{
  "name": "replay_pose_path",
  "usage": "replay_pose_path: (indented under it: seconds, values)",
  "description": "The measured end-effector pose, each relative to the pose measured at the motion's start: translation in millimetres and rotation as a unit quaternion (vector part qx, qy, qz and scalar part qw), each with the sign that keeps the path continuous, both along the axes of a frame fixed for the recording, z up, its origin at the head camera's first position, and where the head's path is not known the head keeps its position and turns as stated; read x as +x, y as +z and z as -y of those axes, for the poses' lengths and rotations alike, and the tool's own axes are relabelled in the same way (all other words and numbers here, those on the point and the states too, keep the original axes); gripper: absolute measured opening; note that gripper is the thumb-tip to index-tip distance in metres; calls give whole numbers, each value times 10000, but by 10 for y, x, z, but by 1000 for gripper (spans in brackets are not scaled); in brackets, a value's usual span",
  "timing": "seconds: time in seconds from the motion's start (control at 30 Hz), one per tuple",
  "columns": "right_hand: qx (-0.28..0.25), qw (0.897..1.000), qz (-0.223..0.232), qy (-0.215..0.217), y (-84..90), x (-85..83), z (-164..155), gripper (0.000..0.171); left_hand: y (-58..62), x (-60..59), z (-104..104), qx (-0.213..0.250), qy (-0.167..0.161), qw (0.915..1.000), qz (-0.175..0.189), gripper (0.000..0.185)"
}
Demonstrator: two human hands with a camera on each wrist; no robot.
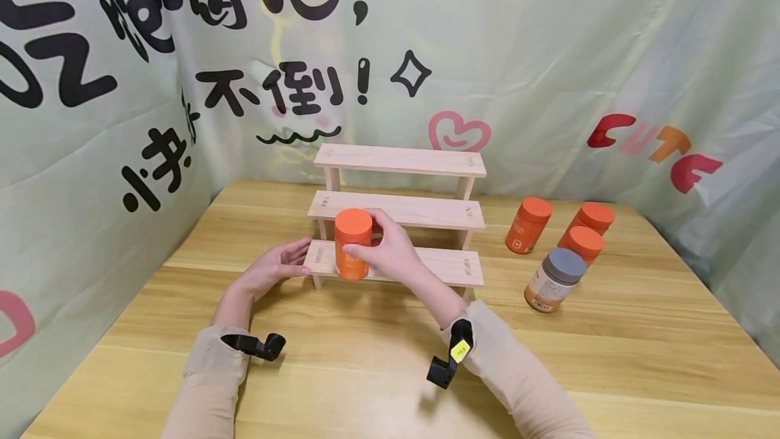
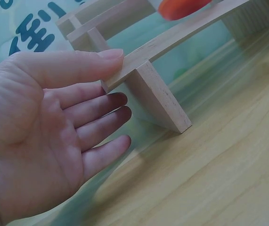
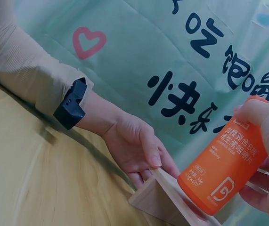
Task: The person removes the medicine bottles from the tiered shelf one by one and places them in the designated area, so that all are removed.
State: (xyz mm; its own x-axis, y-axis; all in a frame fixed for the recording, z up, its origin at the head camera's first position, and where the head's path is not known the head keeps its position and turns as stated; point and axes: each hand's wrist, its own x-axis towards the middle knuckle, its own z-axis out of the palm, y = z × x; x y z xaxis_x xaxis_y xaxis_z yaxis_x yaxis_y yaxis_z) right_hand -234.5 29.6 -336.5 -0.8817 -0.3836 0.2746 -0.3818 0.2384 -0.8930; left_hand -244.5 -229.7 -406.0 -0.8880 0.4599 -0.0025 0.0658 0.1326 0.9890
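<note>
Orange plastic, smooth and cylindrical, marks the bottle that the right hand grips round its body, fingers and thumb curled about it; the bottle stands upright on the lowest step of the wooden rack, near that step's left end. In the right wrist view the bottle is cut off at the picture's edge, and its printed label is too small to read in full. The left hand lies with fingers straight and relaxed, its thumb pressed against the left end of the lowest step; the left wrist view shows the thumb on the plank's end and the other fingers loose beside the support leg, while the bottle there is only an orange blur at the top edge. The rack is pale unfinished wood, three flat planks rising like stairs, standing on a light wood-grain table. To its right, well apart from the hands, stand three more orange bottles and a grey-capped jar, close together. A printed cloth backdrop surrounds the table.
</note>
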Motion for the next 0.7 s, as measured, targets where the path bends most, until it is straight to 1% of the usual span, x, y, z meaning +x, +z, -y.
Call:
replay_pose_path:
  seconds: [0.2, 0.37, 0.53, 0.7]
  values:
    - [-81, 10000, 16, 12, 27, 49, -136, 54, -8, 6, -3, 17, 67, 10000, 48, 84]
    - [-71, 10000, 14, -11, 19, 59, -272, 53, -25, 8, 9, -9, 60, 10000, -15, 81]
    - [-42, 9999, -116, -61, 17, 61, -435, 53, -35, 11, 10, 19, 49, 10000, -19, 81]
    - [11, 9996, -211, -175, 79, 92, -614, 53, -31, -3, -2, 63, 33, 10000, -17, 82]
